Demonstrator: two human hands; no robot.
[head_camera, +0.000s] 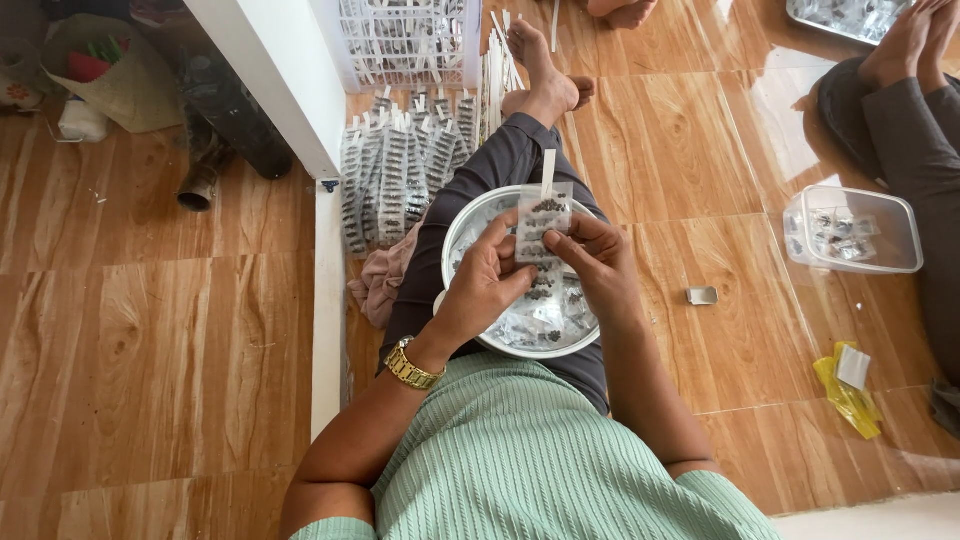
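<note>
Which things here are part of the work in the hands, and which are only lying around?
In use:
left hand
right hand
strip of packets
bowl
finished strips
white basket

Lying about:
clear box
yellow wrappers
small metal piece
woven bag
pink cloth

Home used as small piecework spot: wood-pattern tile floor (150, 340), people seated barefoot on it (no table or bench), white wall corner (275, 75), woven bag (115, 75) by wall, rows of filled packet strips (395, 175) laid beside white plastic basket (405, 40).
</note>
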